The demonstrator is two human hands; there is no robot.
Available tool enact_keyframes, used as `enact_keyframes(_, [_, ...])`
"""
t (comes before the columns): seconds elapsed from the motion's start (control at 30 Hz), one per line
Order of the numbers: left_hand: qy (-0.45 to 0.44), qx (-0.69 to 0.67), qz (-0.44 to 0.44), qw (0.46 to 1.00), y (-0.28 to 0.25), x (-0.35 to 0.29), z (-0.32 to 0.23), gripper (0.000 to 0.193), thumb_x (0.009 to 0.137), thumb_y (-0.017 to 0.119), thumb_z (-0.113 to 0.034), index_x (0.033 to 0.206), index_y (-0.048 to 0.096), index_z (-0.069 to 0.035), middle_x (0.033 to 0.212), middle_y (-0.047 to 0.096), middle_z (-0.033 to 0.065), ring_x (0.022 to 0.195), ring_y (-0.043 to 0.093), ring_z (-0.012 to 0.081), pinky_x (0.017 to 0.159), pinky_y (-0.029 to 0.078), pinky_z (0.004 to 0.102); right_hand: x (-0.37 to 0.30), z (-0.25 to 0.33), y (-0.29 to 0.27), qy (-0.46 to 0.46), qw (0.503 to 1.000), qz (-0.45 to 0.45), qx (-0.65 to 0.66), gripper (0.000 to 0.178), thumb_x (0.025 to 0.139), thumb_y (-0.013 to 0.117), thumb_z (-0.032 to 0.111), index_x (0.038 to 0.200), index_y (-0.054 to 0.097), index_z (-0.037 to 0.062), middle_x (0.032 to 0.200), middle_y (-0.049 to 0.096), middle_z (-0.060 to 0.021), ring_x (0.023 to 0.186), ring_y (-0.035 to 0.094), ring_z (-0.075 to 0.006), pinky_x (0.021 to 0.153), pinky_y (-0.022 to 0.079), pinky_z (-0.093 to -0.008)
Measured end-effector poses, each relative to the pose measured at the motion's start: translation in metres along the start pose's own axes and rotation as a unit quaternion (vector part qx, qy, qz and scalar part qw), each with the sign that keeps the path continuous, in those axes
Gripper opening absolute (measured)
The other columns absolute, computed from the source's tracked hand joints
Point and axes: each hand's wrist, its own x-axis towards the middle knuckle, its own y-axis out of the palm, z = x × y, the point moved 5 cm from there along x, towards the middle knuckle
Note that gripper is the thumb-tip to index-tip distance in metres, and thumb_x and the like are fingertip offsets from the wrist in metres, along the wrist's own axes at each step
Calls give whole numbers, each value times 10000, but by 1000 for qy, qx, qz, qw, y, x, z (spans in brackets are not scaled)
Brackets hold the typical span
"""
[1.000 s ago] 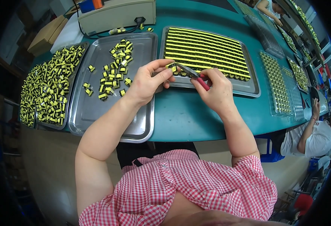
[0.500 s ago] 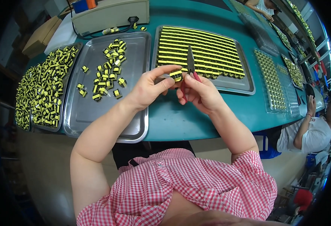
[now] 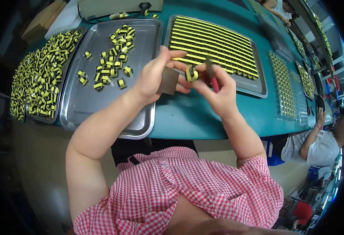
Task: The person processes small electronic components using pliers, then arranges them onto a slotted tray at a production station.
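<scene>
A small yellow-and-black transformer (image 3: 190, 75) is pinched at the fingertips of my right hand (image 3: 223, 88). The same hand also keeps hold of pliers with red handles (image 3: 214, 83), their dark jaws pointing away from me and blurred. My left hand (image 3: 150, 80) is close beside it, palm turned inward and fingers reaching behind the transformer. Against its palm and fingers rests a flat brown square plate (image 3: 168, 80). Whether the left fingertips touch the transformer I cannot tell.
A metal tray (image 3: 76, 98) with loose transformers lies left, beside a heaped tray of more (image 3: 43, 78). Behind my hands, another tray (image 3: 254, 88) carries neat rows of them. Clear plastic trays (image 3: 283, 86) and co-workers are at right; a cabled beige box (image 3: 113, 7) is far left.
The transformer has gone from my left fingers to my right fingertips. My left hand has opened out, showing the brown plate. The pliers have tilted in my right hand, and the view has shifted.
</scene>
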Motion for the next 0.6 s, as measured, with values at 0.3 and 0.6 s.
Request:
enact_keyframes(0.3, [28,1,-9,1000,6,-7,-4,656,928,217,-529,1235,380,27,976,565,159,852,592,189,724,483,282,-10,22,18,-334,920,-19,-206,427,504,655,-110,897,569,35,874,626,-84,737,574,-226,631,437,-286])
enact_keyframes(0.6, [54,88,4,995,8,-9,-6,685,923,148,-545,1253,383,8,1005,552,121,891,558,152,793,453,267,-10,27,20,-355,905,-46,-228,341,521,663,-36,840,585,52,805,604,-61,674,557,-223,569,441,-307])
